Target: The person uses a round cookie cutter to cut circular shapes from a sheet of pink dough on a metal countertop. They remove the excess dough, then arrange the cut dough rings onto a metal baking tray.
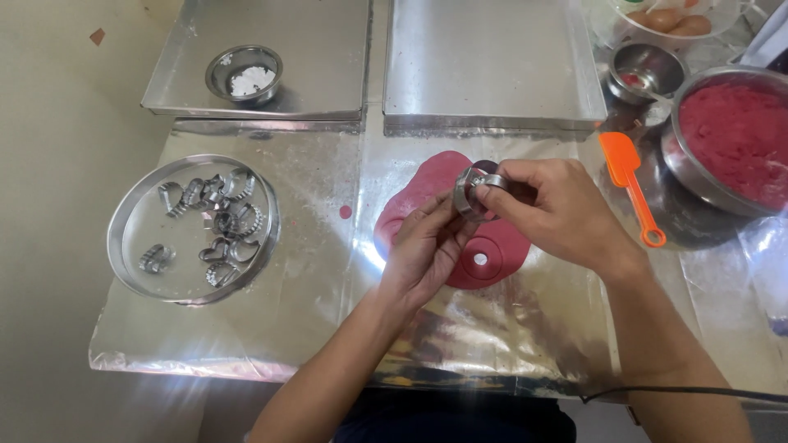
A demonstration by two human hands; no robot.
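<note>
I see a shiny round metal cutter (472,190) held above the soft pink dough sheet (460,221) on the foil-covered tabletop (312,213). My right hand (558,209) pinches its rim; my left hand (427,246) cups it, fingers curled against it.

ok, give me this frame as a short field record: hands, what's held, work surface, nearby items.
left hand: fingertips touch the round metal cutter from below
right hand: grips the same cutter from the right
under the hands: rolled red dough sheet with ring marks and a small centre hole, on a foil-covered surface
left of the hands: round metal tin of assorted cutters
right of the hands: orange spatula, steel bowl of red dough
far side: two metal baking trays, small bowl of white powder
</note>
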